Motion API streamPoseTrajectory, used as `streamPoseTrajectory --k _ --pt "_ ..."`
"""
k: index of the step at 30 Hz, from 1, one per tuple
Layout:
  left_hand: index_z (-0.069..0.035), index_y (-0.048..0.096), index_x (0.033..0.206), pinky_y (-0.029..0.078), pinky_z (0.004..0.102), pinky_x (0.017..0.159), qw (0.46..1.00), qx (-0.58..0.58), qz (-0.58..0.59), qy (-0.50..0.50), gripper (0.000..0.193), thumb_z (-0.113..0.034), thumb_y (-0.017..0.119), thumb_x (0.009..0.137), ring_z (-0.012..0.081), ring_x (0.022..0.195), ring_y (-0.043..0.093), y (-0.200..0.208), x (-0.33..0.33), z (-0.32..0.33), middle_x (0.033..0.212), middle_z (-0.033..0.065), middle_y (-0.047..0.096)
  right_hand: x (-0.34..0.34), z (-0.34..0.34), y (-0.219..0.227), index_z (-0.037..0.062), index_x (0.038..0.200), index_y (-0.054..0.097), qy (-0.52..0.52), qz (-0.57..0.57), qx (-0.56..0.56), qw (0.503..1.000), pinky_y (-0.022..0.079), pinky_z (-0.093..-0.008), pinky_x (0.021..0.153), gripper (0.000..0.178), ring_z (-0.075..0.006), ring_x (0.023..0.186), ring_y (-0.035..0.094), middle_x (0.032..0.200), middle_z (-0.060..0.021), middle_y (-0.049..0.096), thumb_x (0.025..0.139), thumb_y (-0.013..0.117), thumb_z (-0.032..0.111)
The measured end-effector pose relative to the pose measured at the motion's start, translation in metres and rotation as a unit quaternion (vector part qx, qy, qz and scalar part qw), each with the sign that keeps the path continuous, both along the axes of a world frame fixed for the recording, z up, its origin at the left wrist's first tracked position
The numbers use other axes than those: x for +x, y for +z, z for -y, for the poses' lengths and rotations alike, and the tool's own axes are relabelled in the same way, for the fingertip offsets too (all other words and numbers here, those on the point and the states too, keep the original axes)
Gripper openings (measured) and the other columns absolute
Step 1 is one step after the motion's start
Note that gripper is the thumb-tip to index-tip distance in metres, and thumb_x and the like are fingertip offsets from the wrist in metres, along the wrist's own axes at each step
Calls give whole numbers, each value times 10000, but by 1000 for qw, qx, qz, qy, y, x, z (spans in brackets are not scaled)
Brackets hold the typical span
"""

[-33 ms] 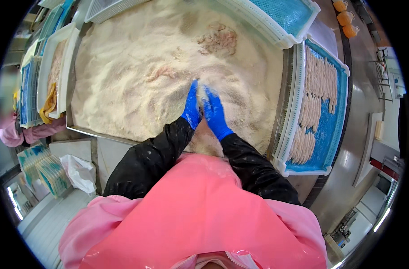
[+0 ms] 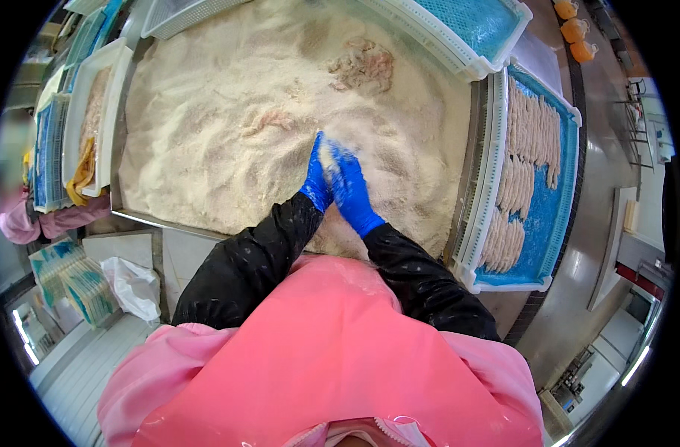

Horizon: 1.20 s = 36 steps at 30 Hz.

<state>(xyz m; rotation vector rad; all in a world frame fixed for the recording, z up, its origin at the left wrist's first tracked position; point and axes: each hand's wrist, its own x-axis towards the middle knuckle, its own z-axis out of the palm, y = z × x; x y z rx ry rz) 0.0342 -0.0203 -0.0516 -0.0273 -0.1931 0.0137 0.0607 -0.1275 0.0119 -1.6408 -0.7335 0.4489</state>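
Observation:
My left hand [image 2: 318, 176] and my right hand [image 2: 350, 188], both in blue gloves, are pressed palm to palm over a wide tray of pale crumbs [image 2: 206, 149]. Between them shows part of a crumb-coated strip [image 2: 327, 157], pinched from both sides; its lower part is hidden by the gloves. The right fingers are slightly blurred. Farther off in the crumbs lies a heap of raw meat pieces [image 2: 364, 65]. A smaller meat piece [image 2: 270, 121], partly covered in crumbs, rests left of my fingertips.
On the right, a blue-lined crate [image 2: 537, 223] holds rows of coated strips [image 2: 532, 134]. Another blue-lined crate [image 2: 474, 33] overlaps the tray's far right corner. At left stands a white bin [image 2: 116, 89] of meat with a yellow cloth-like item. A person's pink sleeve [image 2: 75, 217] is beyond.
My right hand has moved left against my left hand, closing the gap between the palms. The coated strip now shows between them.

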Motion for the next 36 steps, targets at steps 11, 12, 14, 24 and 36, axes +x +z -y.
streamPoseTrajectory --k 11,12,14,24,36 --pt "-57 480 1328 401 421 1031 947 -50 -303 89 635 -570 412 961 288 1140 527 32 -57 -1 1250 144 551 49 -38 -35 109 1296 544 99 165 -139 972 304 -496 1019 433 -323 1253 430 1322 -134 518 879 569 223" --pt "-62 488 1319 403 423 1024 949 -62 -296 92 616 -560 418 963 287 1134 528 27 -62 -5 1246 144 550 80 -53 -51 131 1261 574 65 162 -136 975 356 -498 966 422 -324 1197 471 1265 -121 557 854 605 238" --pt "-10 448 1352 430 416 989 937 52 -336 84 565 -438 455 982 292 1141 537 51 -77 -8 1293 184 538 118 -87 -37 127 1112 648 -152 352 -159 910 399 -452 835 322 -294 990 546 1016 -84 633 801 639 207" --pt "8 596 1186 442 293 970 725 476 -444 225 262 -84 588 940 152 1073 592 80 -104 -18 1145 63 650 135 -70 -51 24 946 640 -75 -114 -5 991 471 -271 637 136 -137 734 581 867 -17 650 861 658 129" --pt "2 542 1248 486 263 841 727 431 -457 277 312 -104 528 955 137 895 625 57 -100 -55 1046 79 650 90 16 1 4 935 623 -230 131 -93 960 480 -303 661 155 -149 691 582 783 -86 637 851 674 124"
